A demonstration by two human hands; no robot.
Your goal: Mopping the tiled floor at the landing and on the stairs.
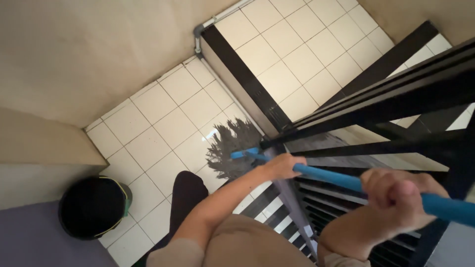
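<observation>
A mop with a long blue handle (326, 175) runs from the lower right of the frame to its dark stringy head (232, 148) resting on the white tiled floor (158, 123) at centre. The left hand (282, 165) is wrapped around the handle low down and the right hand (396, 195) is clenched on it higher up. It looks light and stiff along the shaft, limp at the strands, and best gripped two-handed with the hands spread apart; a black bucket (91, 207) sits at lower left and a dark stair railing (396, 99) crosses the right.

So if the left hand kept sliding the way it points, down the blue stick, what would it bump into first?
Probably the mop head. The left hand grips the blue handle, which runs down to those dark strands on the white tiled floor; depth is hard to judge.
</observation>
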